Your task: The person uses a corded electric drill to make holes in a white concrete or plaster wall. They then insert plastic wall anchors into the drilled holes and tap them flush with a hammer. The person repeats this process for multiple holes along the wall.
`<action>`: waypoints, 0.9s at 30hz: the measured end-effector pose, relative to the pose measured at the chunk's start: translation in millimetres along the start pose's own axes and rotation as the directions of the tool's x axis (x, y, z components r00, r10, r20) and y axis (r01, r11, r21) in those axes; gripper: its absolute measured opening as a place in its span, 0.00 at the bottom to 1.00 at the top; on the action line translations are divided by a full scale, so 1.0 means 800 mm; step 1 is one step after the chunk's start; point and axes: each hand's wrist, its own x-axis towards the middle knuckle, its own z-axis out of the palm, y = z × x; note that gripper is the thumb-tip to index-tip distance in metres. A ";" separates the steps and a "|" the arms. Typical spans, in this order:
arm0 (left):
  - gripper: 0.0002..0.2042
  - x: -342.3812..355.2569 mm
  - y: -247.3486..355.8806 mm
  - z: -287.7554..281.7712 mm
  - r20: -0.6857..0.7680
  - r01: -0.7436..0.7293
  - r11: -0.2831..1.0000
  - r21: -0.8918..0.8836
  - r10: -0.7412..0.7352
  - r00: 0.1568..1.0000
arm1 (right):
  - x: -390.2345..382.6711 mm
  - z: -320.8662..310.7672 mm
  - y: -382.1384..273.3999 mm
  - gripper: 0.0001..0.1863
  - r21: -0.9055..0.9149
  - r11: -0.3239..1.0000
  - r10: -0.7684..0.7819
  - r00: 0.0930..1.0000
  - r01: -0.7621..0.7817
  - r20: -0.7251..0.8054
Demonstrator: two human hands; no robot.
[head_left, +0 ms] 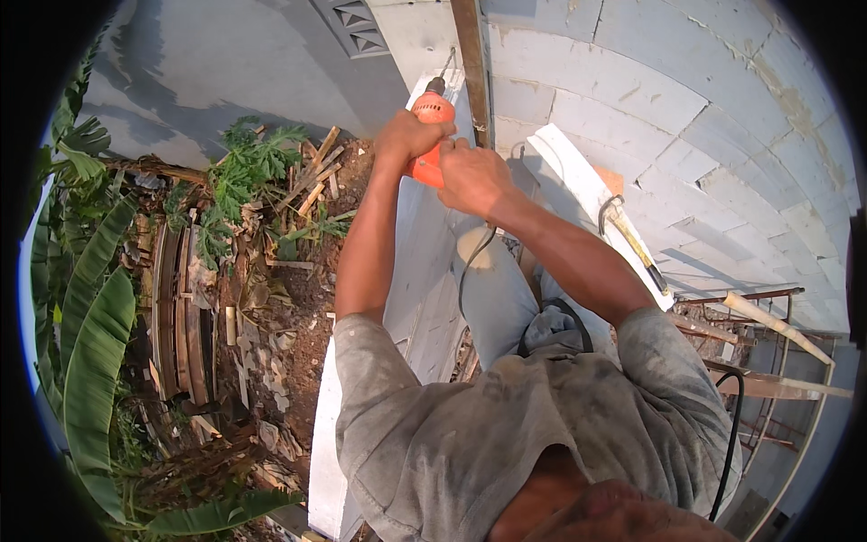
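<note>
Both arms reach forward to an orange power drill [433,108]. My left hand [411,138] is closed around the side of its body. My right hand [473,175] wraps the handle, just behind and to the right of the left. From the black chuck a long drill bit [449,60] points away from me, its tip at the pale concrete column [419,41]. Whether the tip has entered the concrete is too small to tell. A power cord [464,280] hangs from below my right hand past my leg.
Under the drill runs a white block wall top [424,262]. To the right, a hammer [635,238] lies on a white block ledge [578,181] beside a tall block wall [632,99]. Scaffolding [777,361] stands lower right. Rubble, planks [185,307] and banana leaves [95,361] lie left below.
</note>
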 end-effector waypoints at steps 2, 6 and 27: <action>0.33 0.010 -0.006 0.002 0.017 0.002 0.998 -0.060 -0.001 1.000 | 0.004 0.003 -0.005 0.25 -0.005 1.000 0.005 1.000 -0.005 0.005; 0.31 0.007 -0.025 0.011 0.077 -0.014 0.937 -0.349 0.044 0.996 | 0.019 -0.003 -0.015 0.18 -0.059 0.998 -0.010 0.991 0.018 0.134; 0.21 -0.011 -0.078 0.079 -0.658 -0.661 0.354 -0.662 0.148 0.738 | 0.031 -0.018 -0.009 0.15 -0.035 0.989 0.146 0.975 -0.142 0.167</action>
